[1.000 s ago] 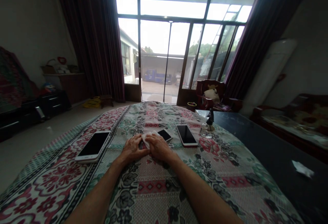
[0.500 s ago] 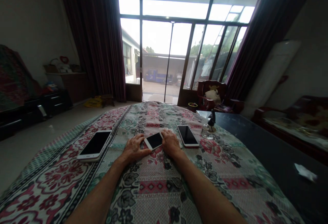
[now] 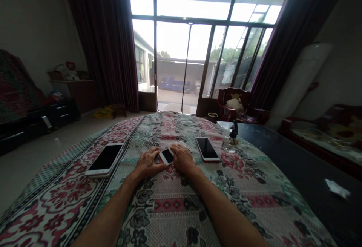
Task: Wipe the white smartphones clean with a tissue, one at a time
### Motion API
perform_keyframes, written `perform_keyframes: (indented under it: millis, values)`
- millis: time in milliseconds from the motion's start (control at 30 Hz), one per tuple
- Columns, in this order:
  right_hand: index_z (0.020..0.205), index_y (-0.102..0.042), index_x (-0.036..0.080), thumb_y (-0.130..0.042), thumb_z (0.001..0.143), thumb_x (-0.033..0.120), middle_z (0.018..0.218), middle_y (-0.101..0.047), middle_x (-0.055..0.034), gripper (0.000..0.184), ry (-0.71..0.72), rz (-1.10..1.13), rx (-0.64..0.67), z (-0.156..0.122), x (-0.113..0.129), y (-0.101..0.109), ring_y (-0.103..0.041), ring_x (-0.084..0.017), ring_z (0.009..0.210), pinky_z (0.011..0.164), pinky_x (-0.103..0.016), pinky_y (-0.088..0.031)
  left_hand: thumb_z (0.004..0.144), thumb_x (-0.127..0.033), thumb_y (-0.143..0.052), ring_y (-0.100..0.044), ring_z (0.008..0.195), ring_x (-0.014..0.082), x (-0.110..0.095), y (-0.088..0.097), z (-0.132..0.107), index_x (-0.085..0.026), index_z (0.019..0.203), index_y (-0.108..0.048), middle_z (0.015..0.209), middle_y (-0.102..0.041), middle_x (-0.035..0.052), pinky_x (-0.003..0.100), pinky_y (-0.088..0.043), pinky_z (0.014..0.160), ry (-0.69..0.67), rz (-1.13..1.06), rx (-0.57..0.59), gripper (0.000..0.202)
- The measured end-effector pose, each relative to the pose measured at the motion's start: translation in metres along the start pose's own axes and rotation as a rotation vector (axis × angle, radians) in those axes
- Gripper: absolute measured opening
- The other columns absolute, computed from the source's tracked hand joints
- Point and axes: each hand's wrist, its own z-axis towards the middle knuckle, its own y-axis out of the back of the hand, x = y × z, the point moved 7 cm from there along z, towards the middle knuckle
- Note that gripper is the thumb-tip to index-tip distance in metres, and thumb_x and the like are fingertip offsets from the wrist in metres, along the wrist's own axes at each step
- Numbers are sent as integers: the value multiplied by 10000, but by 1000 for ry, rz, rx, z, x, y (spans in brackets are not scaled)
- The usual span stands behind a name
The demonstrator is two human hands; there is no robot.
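A small white smartphone with a dark screen lies on the patterned tablecloth in front of me. My left hand grips its left end, thumb at the near edge and fingers at the far edge. My right hand is over its right part, with fingers bent across the screen, hiding that end. A pale, see-through edge shows just beyond the right hand; what it is I cannot make out. Farther left lies a larger white smartphone, screen dark. To the right of my right hand is another white smartphone, also dark.
A clear glass item with a black figure stands at the table's right side. Beyond it is a dark tabletop with a crumpled white tissue. A wooden chair and glass doors are ahead.
My right hand has slid left over the small smartphone and now covers more of its screen. My left hand and the two other phones have stayed in place.
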Motion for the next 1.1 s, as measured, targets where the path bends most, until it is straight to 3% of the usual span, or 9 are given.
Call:
perform_keyframes:
  millis: [167,300,400,567,700,1000,1100]
  values:
    - [1175,-625,183,-395,881,119,1359,-553,-96,379,-229,-83,-32,1,-41,12,-461,-207,1250,1048,-309,-294,711,-531,-667,-432,1330,283,0,1,1,-198,1205,-620,1417,-508,114,371,-300,1109,8,-8,12,598]
    - [1215,-610,173,-396,886,128,1380,-535,-104,395,-267,-118,-39,-3,-41,12,-449,-236,1262,1054,-336,-290,703,-525,-675,-439,1322,290,-1,1,1,-185,1204,-622,1418,-505,125,382,-308,1104,12,-13,11,608]
    - [1175,-626,175,-400,875,103,1347,-560,-102,383,-154,-72,-35,-5,-18,6,-461,-228,1241,1046,-338,-303,705,-520,-677,-440,1321,296,-1,1,0,-180,1200,-627,1417,-506,128,391,-313,1102,14,-17,8,603]
    - [1084,-637,199,-443,859,96,1226,-616,-75,314,166,62,16,-8,33,-10,-496,-194,1172,1030,-321,-326,727,-467,-668,-450,1313,279,0,0,-1,-205,1244,-603,1404,-526,104,382,-303,1110,12,-32,-18,584]
    - [1037,-641,207,-440,870,99,1169,-635,-54,283,268,108,-1,-7,38,-11,-517,-180,1127,1010,-304,-346,737,-448,-658,-463,1301,280,0,0,-1,-201,1258,-592,1395,-533,103,382,-315,1100,-5,-26,-25,581]
    - [1162,-634,178,-395,882,102,1336,-571,-88,376,-202,-57,-56,2,-41,13,-482,-199,1234,1047,-292,-314,719,-511,-669,-449,1315,301,-2,2,0,-153,1200,-628,1407,-510,137,371,-323,1097,0,15,-2,601]
    - [1193,-625,170,-377,894,117,1335,-571,-112,392,-320,-91,-46,-2,-54,16,-497,-222,1223,1038,-313,-330,716,-524,-670,-437,1326,307,-2,2,0,-161,1215,-619,1415,-504,131,380,-317,1100,7,13,6,618]
